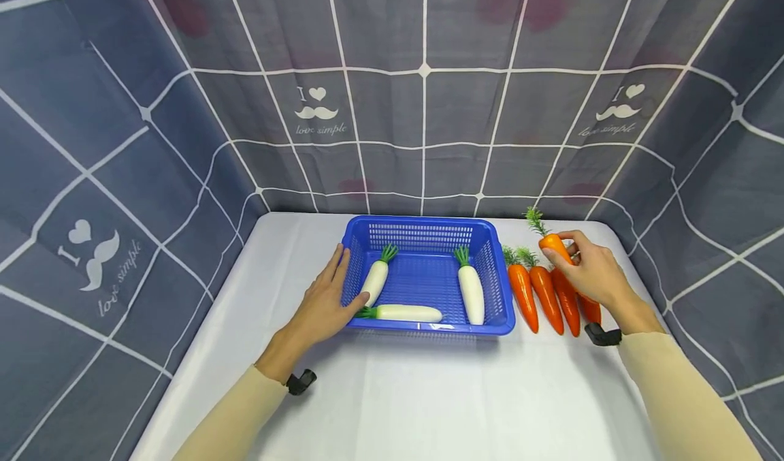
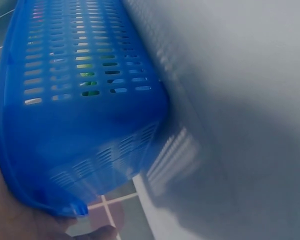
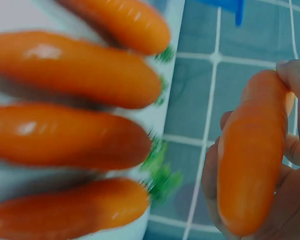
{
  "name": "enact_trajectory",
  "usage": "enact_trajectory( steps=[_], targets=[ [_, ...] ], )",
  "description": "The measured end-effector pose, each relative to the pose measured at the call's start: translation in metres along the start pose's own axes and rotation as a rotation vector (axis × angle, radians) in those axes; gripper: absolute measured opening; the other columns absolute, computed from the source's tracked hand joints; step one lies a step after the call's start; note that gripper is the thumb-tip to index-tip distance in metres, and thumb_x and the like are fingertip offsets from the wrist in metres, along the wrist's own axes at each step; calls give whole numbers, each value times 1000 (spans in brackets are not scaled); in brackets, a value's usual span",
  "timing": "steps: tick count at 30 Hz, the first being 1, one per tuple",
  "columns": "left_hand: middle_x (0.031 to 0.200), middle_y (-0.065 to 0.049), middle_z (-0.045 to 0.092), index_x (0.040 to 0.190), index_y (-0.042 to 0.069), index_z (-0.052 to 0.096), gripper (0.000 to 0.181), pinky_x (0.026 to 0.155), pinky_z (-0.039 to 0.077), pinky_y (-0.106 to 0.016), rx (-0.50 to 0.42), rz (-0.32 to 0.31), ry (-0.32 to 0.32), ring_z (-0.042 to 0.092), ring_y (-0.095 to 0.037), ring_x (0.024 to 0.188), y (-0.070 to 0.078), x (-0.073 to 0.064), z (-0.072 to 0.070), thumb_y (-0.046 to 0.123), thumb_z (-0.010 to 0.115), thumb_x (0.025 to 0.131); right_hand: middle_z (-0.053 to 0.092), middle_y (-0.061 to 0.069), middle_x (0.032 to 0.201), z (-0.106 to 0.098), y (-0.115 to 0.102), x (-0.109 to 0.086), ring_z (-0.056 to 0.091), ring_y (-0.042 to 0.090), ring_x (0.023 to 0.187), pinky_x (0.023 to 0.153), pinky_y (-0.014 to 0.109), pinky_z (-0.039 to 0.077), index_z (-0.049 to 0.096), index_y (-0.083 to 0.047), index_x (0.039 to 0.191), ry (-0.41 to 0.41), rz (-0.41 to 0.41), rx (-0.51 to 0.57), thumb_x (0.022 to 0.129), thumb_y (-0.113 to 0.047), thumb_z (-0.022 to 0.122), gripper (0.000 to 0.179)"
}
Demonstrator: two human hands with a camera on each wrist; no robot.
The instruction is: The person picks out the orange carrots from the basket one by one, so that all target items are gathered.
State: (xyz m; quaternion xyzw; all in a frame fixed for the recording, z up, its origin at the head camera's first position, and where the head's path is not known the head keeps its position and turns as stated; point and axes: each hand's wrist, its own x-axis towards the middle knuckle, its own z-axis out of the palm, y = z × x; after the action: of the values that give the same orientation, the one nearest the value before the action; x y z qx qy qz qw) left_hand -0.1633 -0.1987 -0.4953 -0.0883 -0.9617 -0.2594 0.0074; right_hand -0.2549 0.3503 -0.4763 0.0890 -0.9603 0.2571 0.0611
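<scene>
My right hand (image 1: 591, 270) pinches an orange carrot (image 3: 252, 155) near its leafy end, raised over a row of several carrots (image 1: 545, 294) lying side by side on the table. The held carrot's green top points away from me in the head view. At the left end of a blue plastic basket (image 1: 422, 326), my left hand (image 1: 327, 301) rests on the rim, fingers straight along the outer side and thumb over the near corner. Inside the basket are three white radishes: one at the left (image 1: 376, 282), one along the near side (image 1: 407, 313) and one at the right (image 1: 471, 294).
A white cloth (image 1: 422, 393) covers the table under the basket and carrots. Grey-blue curtains (image 1: 386, 107) with white grid lines stand behind and at both sides. The carrot row lies close to the basket's right wall.
</scene>
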Motion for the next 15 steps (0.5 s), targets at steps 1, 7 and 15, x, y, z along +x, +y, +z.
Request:
enact_trajectory(
  steps=[1,7,15],
  targets=[
    [199,-13,1,188,10,9,105,133,32,-89,-8,3,-6,24,-51,180,1,1,1,55,68,114,78,30,114,-2,7,-2,75,37,91,71,35,53,64,-3,155,8,9,-5,114,-56,71,67],
    [200,-8,-4,189,11,8,104,133,32,-89,-22,1,-2,22,-50,181,2,2,6,55,67,115,74,34,119,-9,40,-14,74,43,95,68,32,52,60,1,156,13,86,-12,115,-57,68,71],
    [200,-11,-2,189,11,9,103,132,32,-90,-26,-14,8,24,-51,180,-1,0,5,53,68,116,69,39,135,-7,70,-23,70,52,107,71,34,50,54,5,158,0,191,-34,116,-61,64,79]
  ],
)
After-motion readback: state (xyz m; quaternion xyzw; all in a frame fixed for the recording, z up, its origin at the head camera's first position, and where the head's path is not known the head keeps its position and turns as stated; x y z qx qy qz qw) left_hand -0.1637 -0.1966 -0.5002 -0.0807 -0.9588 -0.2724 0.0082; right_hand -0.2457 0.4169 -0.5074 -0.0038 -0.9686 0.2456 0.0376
